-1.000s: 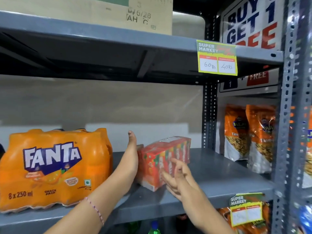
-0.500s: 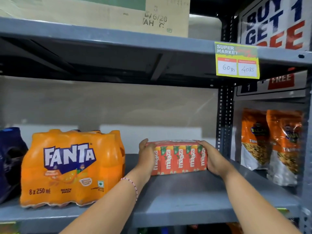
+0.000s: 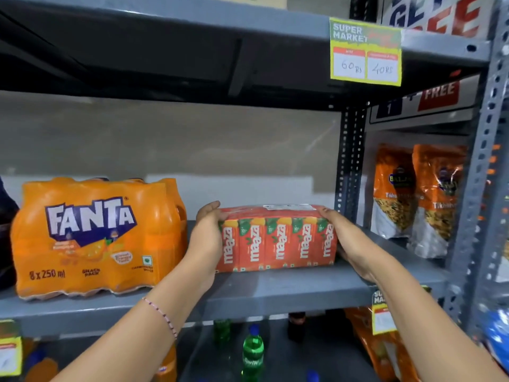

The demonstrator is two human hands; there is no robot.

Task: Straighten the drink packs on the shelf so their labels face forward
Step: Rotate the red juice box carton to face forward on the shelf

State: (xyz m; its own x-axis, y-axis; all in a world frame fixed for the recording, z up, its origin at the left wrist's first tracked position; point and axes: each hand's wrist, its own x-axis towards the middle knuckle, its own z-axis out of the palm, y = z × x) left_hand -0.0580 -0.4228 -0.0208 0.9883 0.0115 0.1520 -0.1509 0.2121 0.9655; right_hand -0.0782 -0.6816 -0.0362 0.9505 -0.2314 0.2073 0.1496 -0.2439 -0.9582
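A grey metal shelf (image 3: 275,290) carries the drink packs, with a second shelf board (image 3: 192,20) close overhead and a pale wall behind. The orange Fanta pack (image 3: 91,238) stands at the left, label forward, near the front edge. Just beside it, with a narrow gap, the red Maaza carton pack (image 3: 278,238) sits square to the front, labels facing out, set back from the edge. The left hand (image 3: 206,238) presses flat against its left end, fingers curled over the top corner; the right hand (image 3: 347,241) cups the right end, so the grip is a two-sided clamp on the pack. Bare shelf lies open to its right, up to the perforated upright (image 3: 349,161). A yellow price tag (image 3: 365,52) hangs above.
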